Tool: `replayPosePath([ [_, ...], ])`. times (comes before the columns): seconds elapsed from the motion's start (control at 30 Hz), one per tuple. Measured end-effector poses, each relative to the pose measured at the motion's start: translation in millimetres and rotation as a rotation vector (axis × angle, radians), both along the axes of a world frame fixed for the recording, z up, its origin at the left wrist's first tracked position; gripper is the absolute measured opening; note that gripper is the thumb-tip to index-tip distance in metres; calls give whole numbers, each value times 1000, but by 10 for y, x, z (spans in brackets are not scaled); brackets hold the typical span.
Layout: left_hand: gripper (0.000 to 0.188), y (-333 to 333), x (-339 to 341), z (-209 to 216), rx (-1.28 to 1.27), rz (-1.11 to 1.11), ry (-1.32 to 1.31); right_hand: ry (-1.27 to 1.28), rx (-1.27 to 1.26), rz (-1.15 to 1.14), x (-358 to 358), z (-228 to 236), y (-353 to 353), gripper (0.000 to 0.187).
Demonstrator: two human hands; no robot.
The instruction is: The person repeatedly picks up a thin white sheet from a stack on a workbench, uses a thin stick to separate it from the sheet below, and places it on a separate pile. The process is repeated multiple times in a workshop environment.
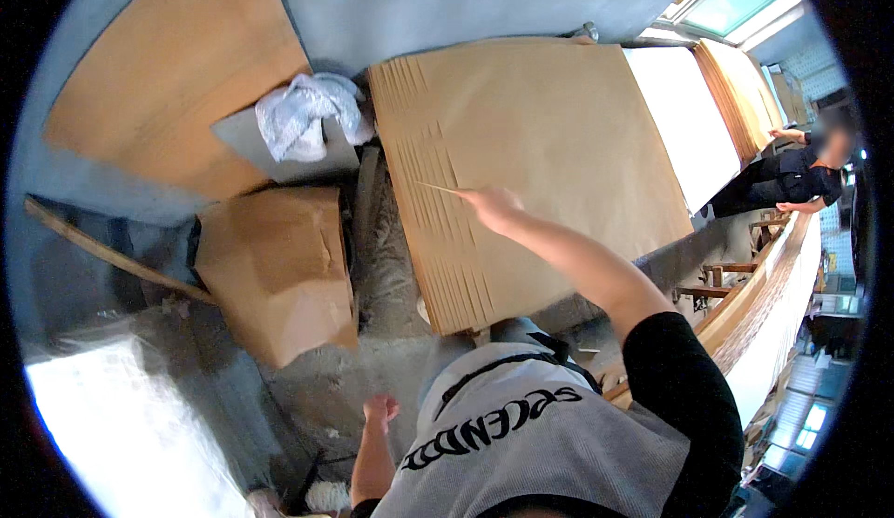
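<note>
My right hand [494,209] reaches over a large stack of brown paper sheets [559,136]. Its fingers are closed on a thin pale stick [435,187], whose tip points left. Below the stick, several narrow strip-like ridges [433,220] run in groups along the stack's left side; whether they are loose strips or cut edges I cannot tell. Down by my left side, away from the stack, my left hand [380,411] hangs with its fingers curled in, and nothing shows in it.
White sheets [684,118] and another brown stack [740,99] continue to the right. A person [792,178] stands there beside a long row of boards [764,313]. At left are a brown-covered box [275,267], crumpled plastic wrap [307,118], a leaning board [177,80] and a wooden pole [112,253].
</note>
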State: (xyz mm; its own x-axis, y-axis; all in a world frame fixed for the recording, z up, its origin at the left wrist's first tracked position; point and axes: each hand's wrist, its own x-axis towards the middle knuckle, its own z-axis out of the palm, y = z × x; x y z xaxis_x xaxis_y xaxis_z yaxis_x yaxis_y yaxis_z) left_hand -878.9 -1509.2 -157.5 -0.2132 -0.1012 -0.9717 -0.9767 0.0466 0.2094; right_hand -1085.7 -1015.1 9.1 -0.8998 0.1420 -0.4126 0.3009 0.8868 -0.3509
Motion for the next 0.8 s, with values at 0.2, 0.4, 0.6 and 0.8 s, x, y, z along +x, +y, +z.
replayPosePath([
  [0.2, 15, 246, -125, 322, 49, -199, 92, 139, -529, -327, 513, -898, 548, 33],
  [0.4, 14, -9, 234, 218, -79, 26, -25, -63, -102, -127, 225, -404, 431, 28],
  [0.6, 14, 225, 159, 350, 39, -162, 30, 56, -43, 53, 60, -350, -159, 30],
  [0.8, 15, -234, 720, 234, -45, 50, -106, -50, -187, -366, 487, -540, 608, 25],
])
